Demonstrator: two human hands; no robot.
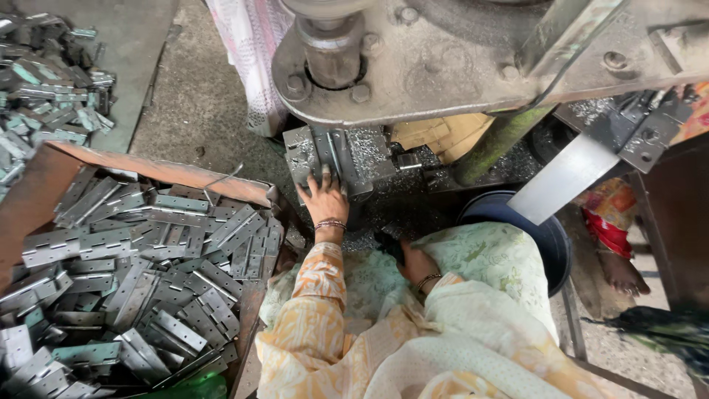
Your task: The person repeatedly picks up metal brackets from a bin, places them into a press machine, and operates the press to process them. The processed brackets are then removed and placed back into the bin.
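The left hand (323, 198) lies flat, fingers spread, on the grey steel die block (334, 159) of the press (443, 66), gripping nothing; bright metal shavings speckle the block, and the heavy bolted press body overhangs it closely, leaving little room above. Below and right of the block, the right hand (417, 264) rests in the cloth-covered lap; whether it holds anything cannot be told. Left of the block, a rusty-edged tray (159, 171) holds heaped flat, punched steel hinges (148, 273).

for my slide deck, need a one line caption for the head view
Left hand on the press die block, beside a tray of metal hinges.
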